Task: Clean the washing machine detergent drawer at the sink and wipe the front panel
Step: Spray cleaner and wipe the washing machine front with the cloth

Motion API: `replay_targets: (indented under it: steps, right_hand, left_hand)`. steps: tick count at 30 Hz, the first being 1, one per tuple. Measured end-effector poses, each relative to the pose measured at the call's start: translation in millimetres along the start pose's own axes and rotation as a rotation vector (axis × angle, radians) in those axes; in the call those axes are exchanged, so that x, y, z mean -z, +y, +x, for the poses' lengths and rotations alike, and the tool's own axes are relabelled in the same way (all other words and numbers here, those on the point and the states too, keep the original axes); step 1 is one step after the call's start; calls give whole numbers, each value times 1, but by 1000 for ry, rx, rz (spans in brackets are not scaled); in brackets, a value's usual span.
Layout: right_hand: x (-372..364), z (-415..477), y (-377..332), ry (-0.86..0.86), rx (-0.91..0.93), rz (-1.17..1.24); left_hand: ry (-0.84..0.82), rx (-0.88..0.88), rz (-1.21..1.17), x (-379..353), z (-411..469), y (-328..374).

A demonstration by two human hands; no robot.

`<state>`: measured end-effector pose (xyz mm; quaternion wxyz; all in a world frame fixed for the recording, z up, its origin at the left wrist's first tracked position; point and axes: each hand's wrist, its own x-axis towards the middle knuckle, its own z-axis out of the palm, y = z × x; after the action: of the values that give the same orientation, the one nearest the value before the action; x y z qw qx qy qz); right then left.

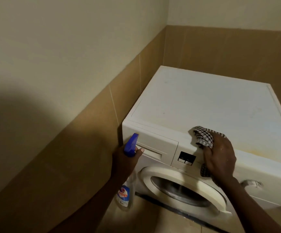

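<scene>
Front panel (186,146) wipe.
Your right grip (220,158) clutches checked cloth (202,137); left grip (126,163) holds spray bottle (131,145); overspray may wet buttons (186,159).

Home laundry/utility corner, prob. a bathroom. A white front-loading washing machine (212,105) w/ round porthole door sits tight in the corner. Tan ceramic wall tiles (220,52) run behind & left of it, cream painted wall (60,39) above those, beige tiled floor (146,216) below its front.
</scene>
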<state>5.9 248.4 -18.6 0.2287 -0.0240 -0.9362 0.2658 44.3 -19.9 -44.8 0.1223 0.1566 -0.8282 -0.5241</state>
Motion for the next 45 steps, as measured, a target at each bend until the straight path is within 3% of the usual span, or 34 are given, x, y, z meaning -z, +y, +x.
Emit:
replay_targets:
  steps: [4,10,19,29,33,40,45]
  right_hand:
    - [-12,2,4,80,-25,-105]
    - [-25,0,6,251,-26,-187]
    - [-47,-7,25,466,152,-195]
    - [-45,-18,26,461,148,-122]
    - [-45,-18,24,504,142,-125]
    - [-75,-28,18,737,241,-56]
    - [-94,-32,-3,679,349,-6]
  left_hand:
    - [42,-112,-62,-4,17,-18]
    - [53,-138,-215,-9,32,-34]
    - [18,-416,-227,-43,21,-46]
    - [-127,-316,-258,-76,2,-48]
    - [-32,-209,-275,-50,19,-50]
    - [140,-185,-218,-9,40,-90]
    - [88,-241,-143,0,43,-103]
